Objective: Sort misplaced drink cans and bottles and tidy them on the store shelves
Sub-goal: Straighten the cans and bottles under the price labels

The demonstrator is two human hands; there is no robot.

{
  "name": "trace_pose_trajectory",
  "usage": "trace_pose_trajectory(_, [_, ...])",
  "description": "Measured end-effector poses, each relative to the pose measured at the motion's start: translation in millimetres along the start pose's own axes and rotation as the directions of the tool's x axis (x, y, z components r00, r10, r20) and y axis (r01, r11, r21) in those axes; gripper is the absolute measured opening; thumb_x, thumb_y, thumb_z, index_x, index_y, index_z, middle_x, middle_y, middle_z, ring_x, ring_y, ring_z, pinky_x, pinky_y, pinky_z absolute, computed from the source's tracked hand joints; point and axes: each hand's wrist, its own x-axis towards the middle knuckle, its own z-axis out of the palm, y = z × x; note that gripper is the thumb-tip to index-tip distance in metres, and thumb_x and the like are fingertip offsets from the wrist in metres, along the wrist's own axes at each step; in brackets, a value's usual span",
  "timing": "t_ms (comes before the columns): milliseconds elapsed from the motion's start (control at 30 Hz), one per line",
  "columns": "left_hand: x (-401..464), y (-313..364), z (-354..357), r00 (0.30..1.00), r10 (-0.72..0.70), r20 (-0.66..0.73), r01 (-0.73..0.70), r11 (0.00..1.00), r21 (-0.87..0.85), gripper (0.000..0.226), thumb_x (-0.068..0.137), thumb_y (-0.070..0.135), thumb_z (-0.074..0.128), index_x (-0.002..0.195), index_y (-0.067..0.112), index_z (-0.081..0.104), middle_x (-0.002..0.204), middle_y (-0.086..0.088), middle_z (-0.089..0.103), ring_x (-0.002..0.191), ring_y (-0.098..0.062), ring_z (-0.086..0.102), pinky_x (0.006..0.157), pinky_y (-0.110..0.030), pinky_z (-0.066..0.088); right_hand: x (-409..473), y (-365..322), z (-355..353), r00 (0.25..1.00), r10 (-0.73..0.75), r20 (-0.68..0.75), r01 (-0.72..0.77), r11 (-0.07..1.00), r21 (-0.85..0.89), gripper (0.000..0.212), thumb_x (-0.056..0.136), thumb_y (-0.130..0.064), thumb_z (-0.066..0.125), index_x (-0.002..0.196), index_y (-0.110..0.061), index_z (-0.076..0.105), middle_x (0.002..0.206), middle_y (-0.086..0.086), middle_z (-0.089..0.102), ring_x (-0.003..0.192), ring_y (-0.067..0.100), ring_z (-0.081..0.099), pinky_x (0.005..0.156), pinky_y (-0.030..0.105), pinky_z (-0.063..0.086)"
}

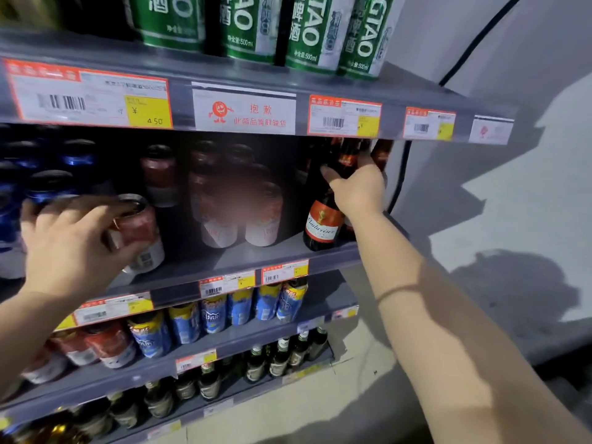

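My left hand (69,243) grips a red and white can (139,232), tilted, at the front left of the middle shelf (224,262). My right hand (358,187) holds the neck of a dark Budweiser bottle (323,219) with a red label, standing at the shelf's right end. More dark bottles (381,152) stand behind it, mostly hidden by my hand. Red and white cans (237,203) are stacked in the shelf's middle, and blue cans (48,184) stand at the left.
Green Tsingtao cans (307,33) line the top shelf. Below, red cans (109,344) and blue-yellow cans (224,312) fill one shelf, green bottles (282,357) the one under it. A grey wall (512,155) with a black cable (400,177) borders the right side.
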Motion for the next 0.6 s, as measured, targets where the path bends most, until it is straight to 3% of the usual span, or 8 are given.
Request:
trace_pose_trajectory(133, [-6, 32, -22, 0.993, 0.059, -0.104, -0.046, 0.991, 0.122, 0.063, 0.066, 0.070, 0.056, 0.116, 0.033, 0.063, 0.119, -0.006, 0.064, 0.110, -0.040, 0.056, 0.104, -0.064, 0.031, 5, 5, 9, 0.999, 0.024, -0.026, -0.024, 1.000, 0.008, 0.061, 0.078, -0.047, 0.074, 0.125, -0.015, 0.051, 0.110, 0.008, 0.066, 0.101, 0.031, 0.063, 0.084, 0.045, 0.054])
trace_pose_trajectory(200, [-9, 44, -28, 0.989, 0.066, -0.132, -0.047, 0.988, 0.144, 0.062, 0.064, 0.065, 0.057, 0.113, 0.028, 0.068, 0.117, -0.008, 0.065, 0.112, -0.042, 0.053, 0.108, -0.061, 0.020, -7, 7, 12, 0.990, 0.019, -0.137, -0.015, 0.999, 0.031, 0.064, 0.076, -0.048, 0.074, 0.126, -0.015, 0.051, 0.117, 0.007, 0.061, 0.107, 0.029, 0.059, 0.087, 0.044, 0.052])
trace_pose_trajectory(300, [-12, 39, -31, 0.976, 0.104, -0.194, -0.086, 0.992, 0.097, 0.060, 0.065, 0.060, 0.062, 0.114, 0.025, 0.067, 0.124, -0.010, 0.060, 0.117, -0.042, 0.051, 0.104, -0.057, 0.029, -53, -4, 24, 0.942, -0.115, -0.315, 0.164, 0.977, 0.134, 0.049, 0.079, -0.044, 0.069, 0.114, -0.013, 0.054, 0.113, 0.001, 0.055, 0.107, 0.025, 0.054, 0.090, 0.045, 0.047])
trace_pose_trajectory(367, [-16, 33, -34, 0.951, 0.080, -0.298, -0.063, 0.996, 0.068, 0.068, 0.062, 0.053, 0.072, 0.121, 0.020, 0.061, 0.130, -0.018, 0.053, 0.120, -0.044, 0.047, 0.101, -0.050, 0.032, -90, -17, 41, 0.929, -0.292, -0.227, 0.335, 0.925, 0.179, 0.035, 0.081, -0.037, 0.068, 0.108, -0.015, 0.059, 0.104, -0.005, 0.054, 0.103, 0.023, 0.054, 0.089, 0.039, 0.046])
trace_pose_trajectory(433, [-22, 31, -40, 0.937, -0.048, -0.346, 0.038, 0.999, -0.036, 0.084, 0.060, 0.044, 0.084, 0.130, 0.013, 0.052, 0.133, -0.022, 0.049, 0.124, -0.041, 0.045, 0.103, -0.043, 0.030, -118, -28, 60, 0.924, -0.381, -0.030, 0.380, 0.908, 0.179, 0.027, 0.083, -0.030, 0.070, 0.106, -0.019, 0.062, 0.099, -0.013, 0.053, 0.101, 0.018, 0.054, 0.089, 0.036, 0.045])
trace_pose_trajectory(500, [-31, 25, -42, 0.930, -0.251, -0.268, 0.177, 0.946, -0.272, 0.095, 0.058, 0.037, 0.091, 0.137, 0.011, 0.045, 0.134, -0.016, 0.050, 0.126, -0.031, 0.045, 0.106, -0.036, 0.034, -137, -40, 74, 0.921, -0.365, 0.135, 0.330, 0.917, 0.226, 0.025, 0.084, -0.027, 0.070, 0.108, -0.023, 0.062, 0.098, -0.018, 0.054, 0.098, 0.011, 0.055, 0.088, 0.030, 0.046])
trace_pose_trajectory(567, [-39, 18, -40, 0.900, -0.423, -0.108, 0.313, 0.798, -0.515, 0.093, 0.059, 0.036, 0.091, 0.136, 0.018, 0.043, 0.128, -0.004, 0.057, 0.119, -0.019, 0.053, 0.102, -0.036, 0.043, -151, -54, 86, 0.900, -0.330, 0.284, 0.251, 0.926, 0.281, 0.030, 0.086, -0.027, 0.069, 0.114, -0.027, 0.060, 0.105, -0.014, 0.059, 0.095, 0.008, 0.058, 0.086, 0.031, 0.049])
trace_pose_trajectory(600, [-43, 16, -39, 0.878, -0.478, -0.022, 0.389, 0.740, -0.549, 0.085, 0.062, 0.035, 0.090, 0.132, 0.021, 0.045, 0.122, 0.001, 0.060, 0.113, -0.014, 0.057, 0.096, -0.033, 0.046, -157, -61, 93, 0.879, -0.311, 0.362, 0.217, 0.936, 0.277, 0.036, 0.086, -0.027, 0.069, 0.121, -0.027, 0.057, 0.111, -0.012, 0.059, 0.094, 0.008, 0.059, 0.086, 0.032, 0.050])
